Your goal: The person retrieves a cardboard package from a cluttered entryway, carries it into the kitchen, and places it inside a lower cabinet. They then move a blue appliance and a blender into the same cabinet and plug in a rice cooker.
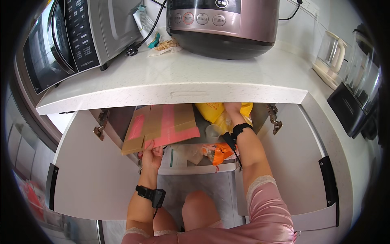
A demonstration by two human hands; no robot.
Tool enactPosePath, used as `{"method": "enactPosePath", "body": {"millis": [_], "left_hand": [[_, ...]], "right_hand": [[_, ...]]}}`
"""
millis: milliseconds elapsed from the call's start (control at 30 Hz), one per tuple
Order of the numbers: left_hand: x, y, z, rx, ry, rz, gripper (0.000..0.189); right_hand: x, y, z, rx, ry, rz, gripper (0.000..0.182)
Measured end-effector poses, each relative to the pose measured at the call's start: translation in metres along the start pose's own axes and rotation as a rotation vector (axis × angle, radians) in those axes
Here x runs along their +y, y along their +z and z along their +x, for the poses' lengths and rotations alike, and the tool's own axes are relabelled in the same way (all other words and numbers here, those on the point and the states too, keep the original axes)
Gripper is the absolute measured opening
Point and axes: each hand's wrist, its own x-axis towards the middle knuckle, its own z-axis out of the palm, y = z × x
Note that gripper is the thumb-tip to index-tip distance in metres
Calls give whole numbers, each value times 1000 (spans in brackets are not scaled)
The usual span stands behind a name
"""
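My left hand (152, 155) grips the near edge of a brown cardboard piece (182, 120) with pink tape across it, tilted at the left of an open base cabinet's upper shelf (195, 141). My right hand (233, 108) reaches into the back right of that shelf, among yellow plastic bags (212, 112). Its fingers are hidden by the countertop edge and the bags, so whether it holds one does not show. A translucent plastic cup (213, 133) stands on the shelf between my hands. Below, an orange plastic bag (221, 154) and clear packaging (190, 153) lie on the lower shelf.
Open cabinet doors flank my arms, one on the left (94, 177) and one on the right (292, 170). The white countertop (195, 71) overhangs the shelves. It carries a microwave (85, 36), an electric cooker (222, 33), a glass kettle (330, 58) and a blender (356, 88).
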Motion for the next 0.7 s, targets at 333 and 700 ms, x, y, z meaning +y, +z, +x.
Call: {"method": "enactPosePath", "body": {"millis": [333,700], "left_hand": [[-18,-1,9,62,15,153,33],[-28,-7,-6,69,0,231,33]], "right_hand": [[5,8,3,-29,4,19,55],[145,61,73,313,-608,-398,61]]}}
